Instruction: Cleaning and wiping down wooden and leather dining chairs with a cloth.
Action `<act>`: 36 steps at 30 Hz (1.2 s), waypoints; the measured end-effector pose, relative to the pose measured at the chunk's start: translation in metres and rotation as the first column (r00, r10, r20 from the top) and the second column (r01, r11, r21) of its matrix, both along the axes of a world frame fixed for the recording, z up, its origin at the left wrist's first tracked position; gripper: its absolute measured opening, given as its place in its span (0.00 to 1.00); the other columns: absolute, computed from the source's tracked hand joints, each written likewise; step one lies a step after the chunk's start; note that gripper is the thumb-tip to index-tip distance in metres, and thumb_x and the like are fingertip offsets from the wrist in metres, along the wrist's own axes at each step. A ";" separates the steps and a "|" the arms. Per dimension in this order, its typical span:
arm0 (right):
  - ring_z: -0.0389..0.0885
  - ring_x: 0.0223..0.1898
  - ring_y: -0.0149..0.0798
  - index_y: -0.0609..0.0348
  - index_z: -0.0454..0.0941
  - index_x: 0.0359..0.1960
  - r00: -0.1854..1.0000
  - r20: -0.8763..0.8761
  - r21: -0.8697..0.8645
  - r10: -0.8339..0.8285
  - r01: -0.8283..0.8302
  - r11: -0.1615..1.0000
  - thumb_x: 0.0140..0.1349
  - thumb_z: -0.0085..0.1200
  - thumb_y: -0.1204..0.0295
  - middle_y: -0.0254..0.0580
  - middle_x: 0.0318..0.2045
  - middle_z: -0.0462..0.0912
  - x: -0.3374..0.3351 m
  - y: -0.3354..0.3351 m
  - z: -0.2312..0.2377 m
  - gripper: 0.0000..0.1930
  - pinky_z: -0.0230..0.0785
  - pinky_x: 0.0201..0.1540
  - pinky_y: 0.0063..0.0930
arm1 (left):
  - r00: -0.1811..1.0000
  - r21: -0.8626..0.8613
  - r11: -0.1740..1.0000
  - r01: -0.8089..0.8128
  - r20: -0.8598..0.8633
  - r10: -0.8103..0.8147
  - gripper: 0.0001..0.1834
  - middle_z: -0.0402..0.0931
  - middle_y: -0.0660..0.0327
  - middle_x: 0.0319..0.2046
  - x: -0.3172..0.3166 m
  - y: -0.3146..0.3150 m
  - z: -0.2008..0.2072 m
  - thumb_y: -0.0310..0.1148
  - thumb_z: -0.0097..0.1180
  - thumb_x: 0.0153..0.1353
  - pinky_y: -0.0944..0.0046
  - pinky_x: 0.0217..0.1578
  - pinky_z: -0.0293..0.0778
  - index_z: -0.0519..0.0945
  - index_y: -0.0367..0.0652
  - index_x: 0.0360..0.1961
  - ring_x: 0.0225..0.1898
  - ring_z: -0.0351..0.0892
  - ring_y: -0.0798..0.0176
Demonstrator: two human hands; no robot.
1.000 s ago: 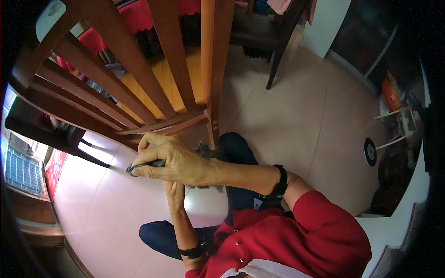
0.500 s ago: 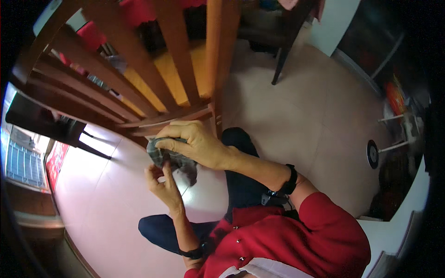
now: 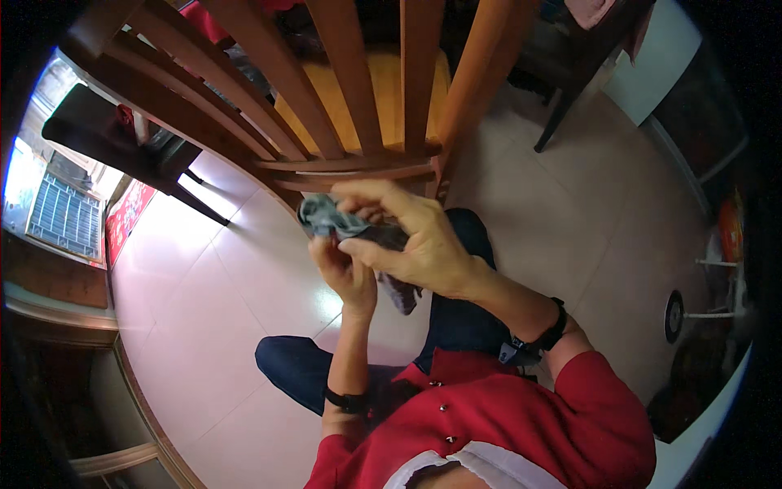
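Seated person, seen from above, w/ both hands raised in front of the body, working at a crumpled grey cloth (image 3: 326,218). The cloth is up in the air, approx. centre of view, just this side of a brown wooden chair (image 3: 346,73); a darker, purplish end hangs below the R hand, near the knee. R hand (image 3: 428,236): partly closed, cloth caught btwn thumb and fingers. L hand (image 3: 349,273): lower and to the L, fingers bent up against the cloth's lower edge; blur there, so can't tell if it grips or only touches.

The chair has a slatted back, w/ a yellow seat (image 3: 387,90) showing thru the gaps. Person wears a red top (image 3: 505,424), dark blue trousers (image 3: 293,367) and a black band on each forearm. Pale tiled floor (image 3: 212,326) all round. Bkgd: a dark chair (image 3: 98,126) at upper L, another dark seat w/ legs at upper R, and a black wheel-like disc (image 3: 673,316) nr the R edge.
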State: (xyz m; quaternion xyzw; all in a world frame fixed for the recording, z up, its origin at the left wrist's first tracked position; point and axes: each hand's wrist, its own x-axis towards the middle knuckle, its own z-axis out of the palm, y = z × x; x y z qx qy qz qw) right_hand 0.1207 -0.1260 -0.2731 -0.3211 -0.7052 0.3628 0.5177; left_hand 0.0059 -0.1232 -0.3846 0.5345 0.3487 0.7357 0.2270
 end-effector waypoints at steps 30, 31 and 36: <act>0.81 0.29 0.30 0.59 0.57 0.55 0.802 -0.367 0.309 -0.472 0.583 0.751 0.60 0.57 0.58 0.38 0.30 0.77 0.076 0.122 0.033 0.29 0.75 0.32 0.23 | 0.854 -0.461 0.887 -0.017 -0.469 -0.228 0.25 0.73 0.36 0.40 0.027 0.084 0.085 0.43 0.50 0.64 0.52 0.42 0.69 0.67 0.31 0.52 0.43 0.73 0.36; 0.81 0.29 0.30 0.59 0.57 0.55 0.797 -0.371 0.300 -0.477 0.589 0.750 0.60 0.56 0.58 0.38 0.30 0.77 0.075 0.122 0.033 0.29 0.75 0.31 0.22 | 0.860 -0.267 0.958 -0.103 -0.509 -0.049 0.24 0.73 0.36 0.38 0.030 0.080 0.070 0.39 0.53 0.62 0.54 0.42 0.69 0.67 0.30 0.51 0.41 0.73 0.36; 0.81 0.30 0.30 0.58 0.59 0.53 0.816 -0.368 0.305 -0.445 0.558 0.772 0.60 0.56 0.58 0.39 0.31 0.77 0.076 0.116 0.039 0.27 0.75 0.31 0.21 | 0.882 -0.319 0.939 -0.127 -0.469 -0.040 0.24 0.71 0.42 0.45 0.024 0.067 0.048 0.20 0.48 0.59 0.54 0.43 0.69 0.63 0.34 0.58 0.46 0.71 0.39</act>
